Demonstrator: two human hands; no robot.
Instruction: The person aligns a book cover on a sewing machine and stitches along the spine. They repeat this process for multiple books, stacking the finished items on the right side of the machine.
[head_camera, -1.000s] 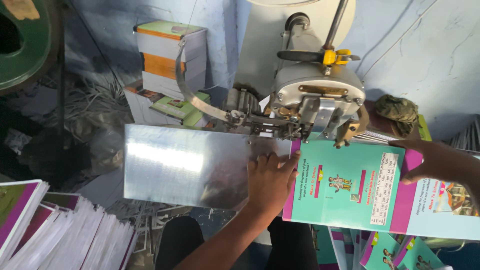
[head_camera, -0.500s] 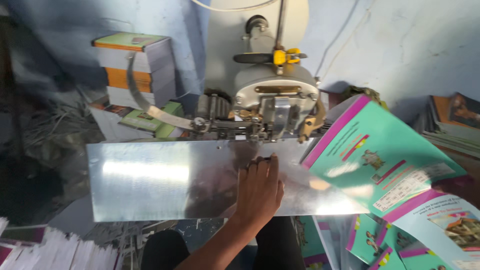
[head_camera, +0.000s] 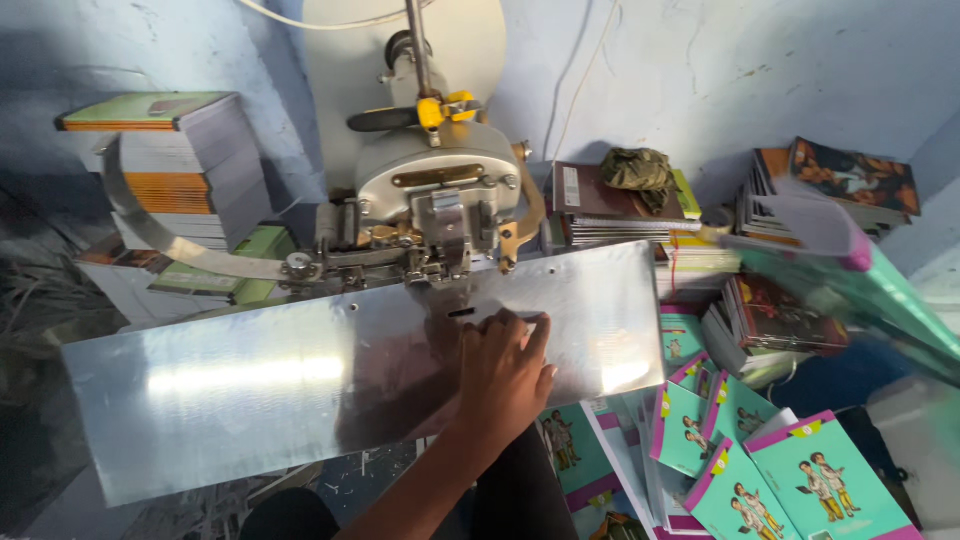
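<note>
Teal-and-pink booklets (head_camera: 800, 480) were seen heaped nearest, at lower R, covers up, beside the person's lap. Just beyond them the left hand (head_camera: 505, 375) was laid flat on the steel plate (head_camera: 250, 390). Its fingers (head_camera: 520, 335) were loosely spread and only slightly bent, nothing was gripped, and the tips were set just short of the small slot (head_camera: 462, 313). The right hand was not seen in view.

Change vs. the frames a sec. earlier: an opened teal booklet had been held on the plate's R end under the machine head. It was now swept off to the far R as a blurred teal booklet (head_camera: 860, 275), clear of the plate. The plate was thus left bare, with nothing under the head, and only the L palm was kept on it.

The plate's long axis was run L-to-R across the view, R end tipped a little up and away, near edge toward the person. The blurred booklet's streak was slanted upper L to lower R; its exact facing could not be told.

Farther back the stitching machine head (head_camera: 440, 190) was seated at the plate's rear edge, approx. over the slot. Behind it a book stack (head_camera: 170, 160) was piled at L and more books under a green cloth (head_camera: 640, 168) at R, against the blue wall (head_camera: 680, 70).
</note>
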